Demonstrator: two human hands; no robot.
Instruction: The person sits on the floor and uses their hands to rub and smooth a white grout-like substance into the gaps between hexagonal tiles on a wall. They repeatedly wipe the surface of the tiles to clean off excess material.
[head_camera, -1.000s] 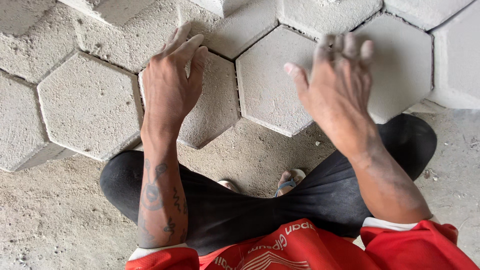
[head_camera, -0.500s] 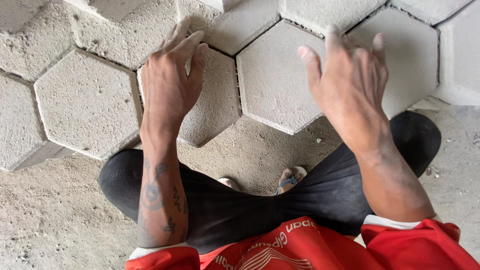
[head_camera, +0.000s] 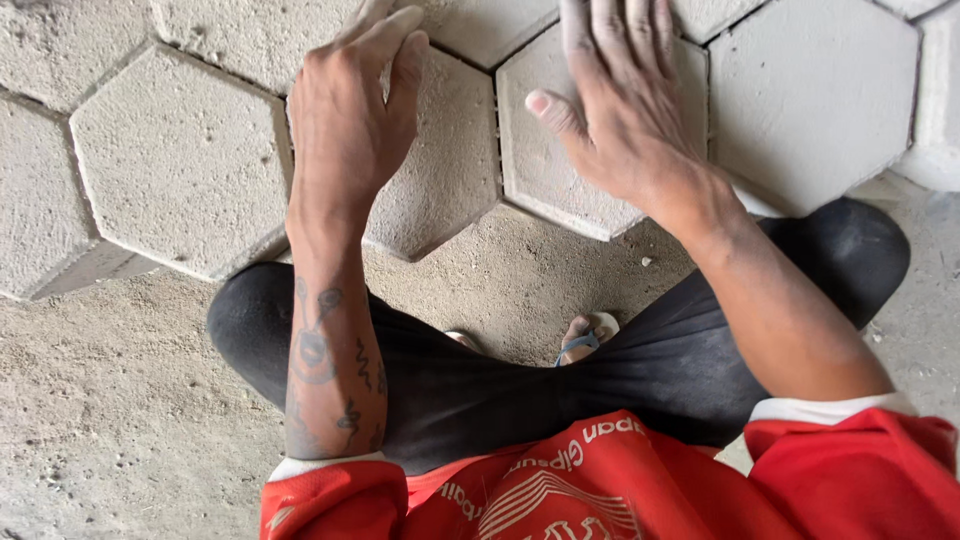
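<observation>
Soft, even daylight, faint shadows, sharp focus, no glare

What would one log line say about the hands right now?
left hand: on hexagonal paver | right hand: flat on next paver | ground: sand

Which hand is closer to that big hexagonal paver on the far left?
Left. The left hand lies on the neighbouring block, just beside that hexagonal paver. The right hand rests one block further away.

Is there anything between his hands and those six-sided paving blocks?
Nothing visible. The left hand lies on one grey paver, and the right hand is spread flat on the next paver. Only bare sand lies in front of them.
</observation>
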